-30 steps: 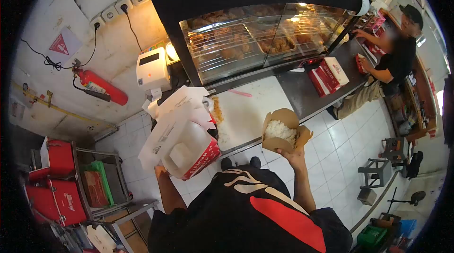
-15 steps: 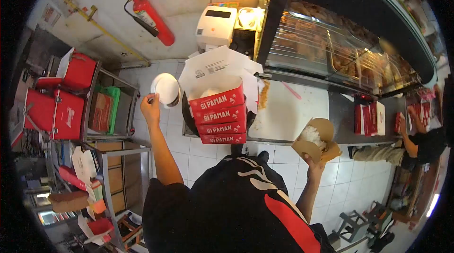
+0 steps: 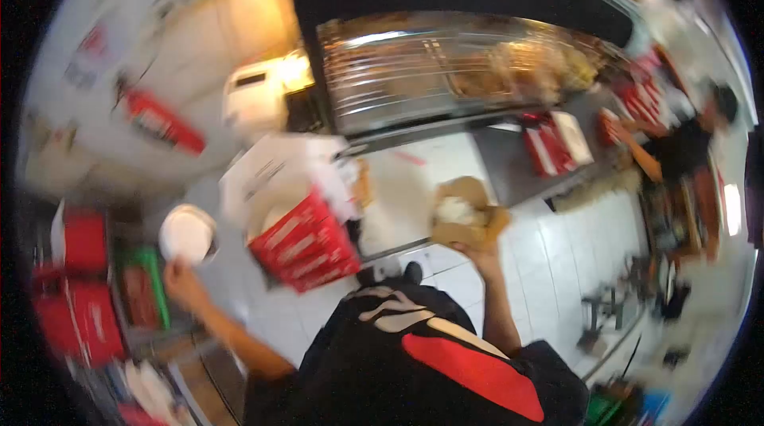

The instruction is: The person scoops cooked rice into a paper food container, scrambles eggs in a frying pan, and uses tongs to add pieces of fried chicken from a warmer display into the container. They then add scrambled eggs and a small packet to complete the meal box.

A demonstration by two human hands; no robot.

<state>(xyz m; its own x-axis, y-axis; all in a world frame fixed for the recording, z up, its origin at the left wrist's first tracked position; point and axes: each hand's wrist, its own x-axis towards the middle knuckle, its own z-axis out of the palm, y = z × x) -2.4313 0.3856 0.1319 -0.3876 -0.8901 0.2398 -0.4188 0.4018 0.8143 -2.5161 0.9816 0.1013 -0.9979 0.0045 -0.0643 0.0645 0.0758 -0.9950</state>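
In my right hand [image 3: 476, 252] rests an open brown cardboard food box [image 3: 447, 233], its flaps spread, with white rice [image 3: 458, 211] inside. My left hand [image 3: 183, 279] is pinched at the near edge of a round white disc [image 3: 188, 228], which looks like a lid; a darker rim shows at its side. Between my hands stands a stack of red printed boxes [image 3: 306, 243], blurred now, with white inner flaps [image 3: 274, 167] fanned out behind. A strip of brown, crumbly food [image 3: 364, 185] lies on the white board [image 3: 398, 211] to the stack's right.
A lit glass display case [image 3: 406, 72] of food stands behind the counter. Red boxes [image 3: 547, 143] sit on the dark counter, and a co-worker [image 3: 684, 147] handles more at far right. A fire extinguisher [image 3: 163, 119] hangs left. Red bags [image 3: 83, 318] sit below it.
My head view has turned right, so the scene shifts left and tilts, with blur. My right hand still supports the rice box; my left remains at the white disc.
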